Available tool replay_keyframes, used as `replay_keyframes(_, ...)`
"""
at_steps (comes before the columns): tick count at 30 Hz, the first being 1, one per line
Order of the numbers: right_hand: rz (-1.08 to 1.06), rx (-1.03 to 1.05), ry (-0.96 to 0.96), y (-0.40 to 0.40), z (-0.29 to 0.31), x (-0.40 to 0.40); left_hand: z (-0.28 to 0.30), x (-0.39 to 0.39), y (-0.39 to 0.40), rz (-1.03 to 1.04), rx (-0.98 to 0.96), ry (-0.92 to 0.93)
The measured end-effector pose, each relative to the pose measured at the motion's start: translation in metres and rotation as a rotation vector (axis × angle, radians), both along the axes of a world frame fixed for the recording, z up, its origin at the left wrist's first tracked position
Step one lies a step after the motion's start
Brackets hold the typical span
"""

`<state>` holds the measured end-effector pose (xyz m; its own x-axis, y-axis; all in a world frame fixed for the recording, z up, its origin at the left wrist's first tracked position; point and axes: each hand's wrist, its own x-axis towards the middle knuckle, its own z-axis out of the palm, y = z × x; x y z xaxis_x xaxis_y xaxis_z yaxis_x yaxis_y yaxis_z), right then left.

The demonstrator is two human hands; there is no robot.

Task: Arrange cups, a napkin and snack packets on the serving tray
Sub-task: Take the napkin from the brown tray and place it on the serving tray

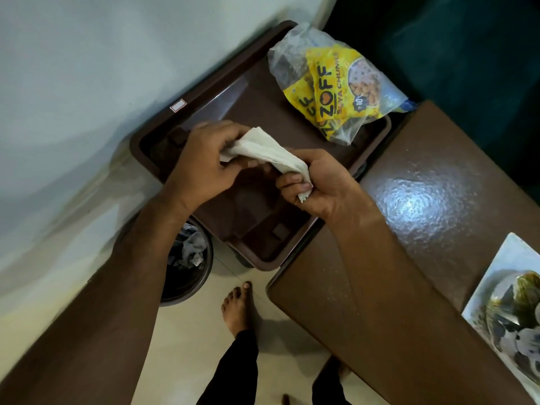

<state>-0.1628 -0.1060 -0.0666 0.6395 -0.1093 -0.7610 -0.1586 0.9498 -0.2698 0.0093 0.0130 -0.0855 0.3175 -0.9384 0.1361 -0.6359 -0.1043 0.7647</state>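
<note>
You have the white napkin [264, 152] stretched between both hands above the brown serving tray [152, 135]: your left hand [201, 165] pinches one end, your right hand [315, 185] is closed on the other. Flatten it into a neat fold, then lay it on the bare tray floor, clear of the yellow soya chunks packets [336, 83] at the far corner. No cups are in view.

One camera only, worn on the person's head, looking steeply down and a little forward, close over both forearms. The left hand [201, 162] and right hand [318, 182] sit near the middle of the view, above the dark brown plastic tray [146, 135]; the bare foot [236, 308] shows below them
</note>
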Motion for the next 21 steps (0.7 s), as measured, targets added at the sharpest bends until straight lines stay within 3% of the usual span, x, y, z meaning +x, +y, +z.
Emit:
replay_keyframes(5, 0.155, -0.422, 0.226, 0.002, 0.004, 0.002, -0.003, -0.001, -0.002, 0.055, 0.03, -0.021)
replay_keyframes(11, 0.31, -1.229, 0.229, 0.006, 0.004, -0.011, 0.003, -0.003, -0.007, 0.023, 0.07, -0.062)
replay_keyframes(14, 0.484, -1.583, 0.384, 0.006, 0.002, -0.016, 0.009, -0.009, -0.014, -0.007, 0.083, -0.09)
replay_keyframes(16, 0.416, -1.607, 0.423, 0.006, 0.003, -0.02, 0.012, -0.015, -0.019, -0.029, 0.089, -0.078)
replay_keyframes(21, 0.181, -1.447, 0.335, -0.003, 0.007, -0.052, 0.02, -0.03, -0.026, -0.077, 0.137, 0.088)
